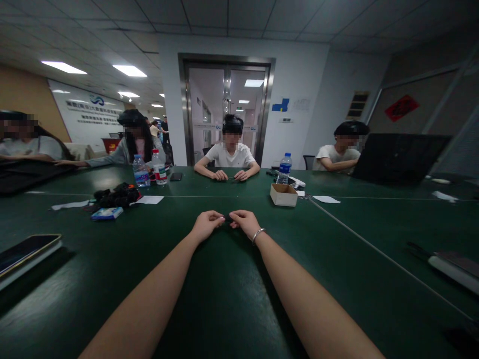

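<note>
At the frame's centre the left hand [205, 225] and right hand [245, 223] meet low over the green table [224, 289], fingertips pinched shut on opposite ends of a small dark object [227, 218], bracing it steady between them

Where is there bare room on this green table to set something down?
Bare dark green table lies between the left hand and the flat blue packet, and between the right hand and the small open cardboard box. Both hands pinch a small dark object. It is crowded by the black bundle and clear plastic water bottles.
</note>
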A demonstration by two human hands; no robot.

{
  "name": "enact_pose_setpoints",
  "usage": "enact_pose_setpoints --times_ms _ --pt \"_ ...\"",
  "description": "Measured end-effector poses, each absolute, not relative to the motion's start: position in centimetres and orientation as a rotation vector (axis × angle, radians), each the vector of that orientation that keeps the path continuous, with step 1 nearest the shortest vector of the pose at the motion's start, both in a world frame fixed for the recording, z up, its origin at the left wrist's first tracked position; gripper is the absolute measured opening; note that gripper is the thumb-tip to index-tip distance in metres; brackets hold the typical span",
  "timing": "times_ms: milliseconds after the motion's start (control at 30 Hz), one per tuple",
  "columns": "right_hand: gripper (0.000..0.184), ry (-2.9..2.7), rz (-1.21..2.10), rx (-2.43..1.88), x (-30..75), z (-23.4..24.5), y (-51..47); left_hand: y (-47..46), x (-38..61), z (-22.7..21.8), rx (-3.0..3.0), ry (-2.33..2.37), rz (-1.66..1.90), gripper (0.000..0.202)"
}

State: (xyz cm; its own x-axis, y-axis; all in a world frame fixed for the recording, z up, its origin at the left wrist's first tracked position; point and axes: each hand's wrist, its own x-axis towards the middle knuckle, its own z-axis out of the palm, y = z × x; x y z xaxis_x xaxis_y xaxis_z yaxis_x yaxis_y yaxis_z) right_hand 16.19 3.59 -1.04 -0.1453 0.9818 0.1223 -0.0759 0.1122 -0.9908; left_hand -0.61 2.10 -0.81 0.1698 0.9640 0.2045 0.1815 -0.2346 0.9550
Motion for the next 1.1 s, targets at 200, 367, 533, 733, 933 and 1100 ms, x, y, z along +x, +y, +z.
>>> enact_pose_setpoints --times_ms 200,367,533,733,933,1100 --pt "0.034 -1.334 1.271 -0.924 16.5 -1.4 3.9 1.9 -0.6 -0.5 1.603 1.147 1.115 0.037" --pt "0.037 -1.311 1.314 -0.858 16.5 -1.2 3.6 2.4 -0.6 -1.0 1.59 1.171 1.124 0.039" --pt "0.038 -1.303 1.361 -0.827 16.6 -1.1 3.4 2.3 -0.6 -0.7 1.593 1.182 1.115 0.041" --pt "0.041 -1.312 1.363 -0.819 16.6 -0.9 3.2 2.1 -0.6 -0.5 1.578 1.22 1.089 0.045" --pt "0.044 -1.342 1.362 -0.823 16.8 -0.8 3.0 2.8 -0.6 -0.8 1.529 1.265 1.065 0.044" --pt "0.042 -1.41 1.305 -0.796 16.9 -0.9 3.2 2.4 -0.5 0.0 1.456 1.292 1.022 0.041"
